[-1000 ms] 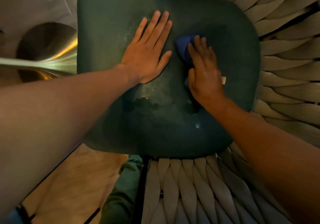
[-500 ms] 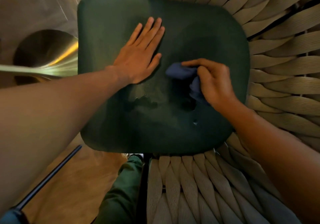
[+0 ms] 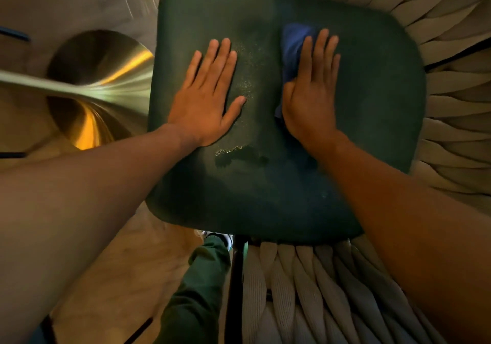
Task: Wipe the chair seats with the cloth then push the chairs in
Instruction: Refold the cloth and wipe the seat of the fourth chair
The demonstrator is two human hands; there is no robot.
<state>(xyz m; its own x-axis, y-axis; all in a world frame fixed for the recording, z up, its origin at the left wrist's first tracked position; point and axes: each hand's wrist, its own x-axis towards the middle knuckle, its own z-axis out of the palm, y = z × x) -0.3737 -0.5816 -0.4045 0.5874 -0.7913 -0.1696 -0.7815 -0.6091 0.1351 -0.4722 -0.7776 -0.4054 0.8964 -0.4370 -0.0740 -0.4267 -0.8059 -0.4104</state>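
Since half a second ago, the right hand (image 3: 312,91) has flattened and slid the dark blue cloth (image 3: 292,43) from the middle of the seat out toward twelve o'clock. Before, its fingers pinched the cloth; now I see them straight, pressing it down without gripping. The cloth shows beyond the fingertips and along the thumb side, lying on the dark green square padded chair seat (image 3: 265,184), toward one o'clock of its centre. At nine o'clock of the right hand, apart from it, the left hand (image 3: 206,96) lies palm down on the seat, fingers straight and slightly spread, holding nothing, as before. A wet, glistening patch (image 3: 239,155) sits on the seat at six o'clock of the gap between the hands. Thick cream woven cords of the chair back (image 3: 451,91) wrap the seat from one to six o'clock. A brushed gold round table base (image 3: 93,91) stands at nine o'clock of the seat.
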